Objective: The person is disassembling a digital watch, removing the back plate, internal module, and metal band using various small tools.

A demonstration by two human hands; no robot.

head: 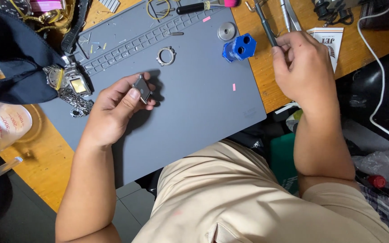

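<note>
Down at lower centre your knees frame it: left hand [115, 108] fingers pinch the small square watch case [142, 88] over the grey mat [203, 103], right hand [300, 63] grips a dark slim tool [265, 24] at upper right — tool-picking stage, it seems, next needing a steady tip brought to the case.

The left hand [113, 110] holds a small square watch case [142, 88] between thumb and fingers, above the grey mat [194, 103] on the wooden table [266, 76]; the right hand [296, 67] grips a thin dark tool [264, 23] at the right; a blue block [239, 47] stands between them; a metal ring [166, 56] lies farther; a wristwatch [70, 81] lies left.
</note>
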